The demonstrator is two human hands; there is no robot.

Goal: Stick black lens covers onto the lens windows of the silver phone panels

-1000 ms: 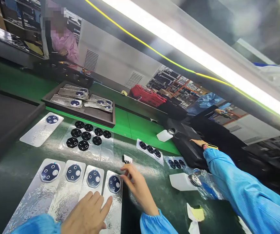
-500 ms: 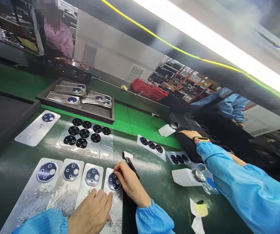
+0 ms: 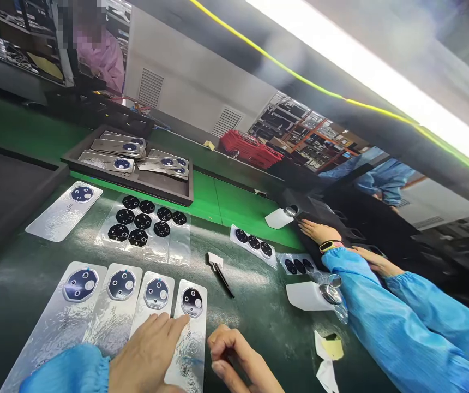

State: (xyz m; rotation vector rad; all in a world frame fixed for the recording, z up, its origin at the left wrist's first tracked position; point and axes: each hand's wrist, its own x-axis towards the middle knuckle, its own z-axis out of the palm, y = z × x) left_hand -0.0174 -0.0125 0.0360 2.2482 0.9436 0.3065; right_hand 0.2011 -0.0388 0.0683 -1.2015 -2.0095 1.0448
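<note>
Four silver back-cover panels lie side by side, each with a dark octagonal camera plate; the rightmost panel (image 3: 191,349) has a darker, glossier camera plate (image 3: 192,302) than its neighbours. My left hand (image 3: 146,352) rests on the two right-hand panels, fingers stretched out, index fingertip just below that plate. To the right of the panels, my right hand (image 3: 242,355) is held with fingers curled and the thumb close to the index finger. Whatever may be between them I cannot make out. Black tweezers (image 3: 223,279) lie on a white scrap beyond my right hand.
Clear sheets (image 3: 179,248) carry several black octagonal stickers. Behind them, a dark tray (image 3: 164,191) holds more panels; one panel (image 3: 60,215) lies alone at left. White bottles (image 3: 306,296) stand right, near a co-worker's hands (image 3: 320,232). A yellow-and-white scrap (image 3: 332,349) lies below.
My right hand has left the top of the rightmost camera plate and come down towards me, right of the panel. My left hand stays nearly in place. The co-worker's hands have shifted slightly.
</note>
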